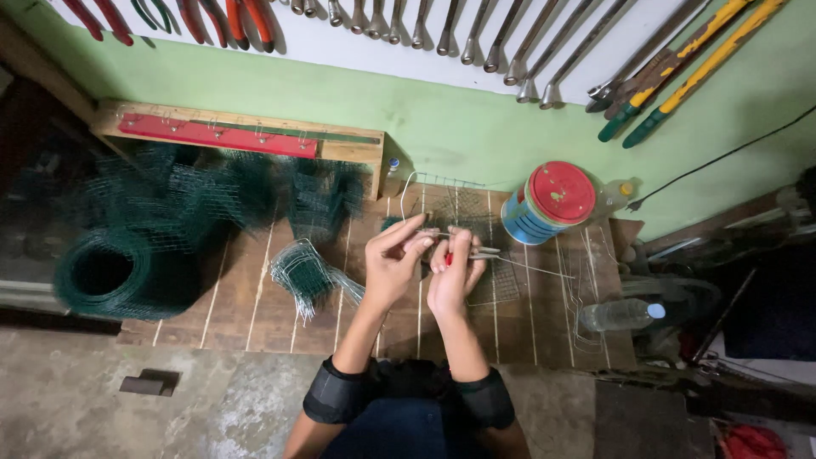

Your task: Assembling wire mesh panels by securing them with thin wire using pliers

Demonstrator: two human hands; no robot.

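My left hand (393, 259) pinches a thin metal wire (544, 269) at its near end, above a wooden workbench (255, 306). My right hand (455, 276) grips red-handled pliers (476, 252) whose jaws point right along the same wire. Under both hands lies a flat piece of grey wire mesh (497, 285). The two hands touch each other over the middle of the bench.
A roll of green wire mesh (106, 274) and stacked green mesh pieces (246, 191) fill the bench's left. A small bundle of bent mesh (304, 276) lies beside my left hand. A blue can with a red lid (548, 204) and a plastic bottle (616, 314) stand right. Tools (510, 42) hang on the wall.
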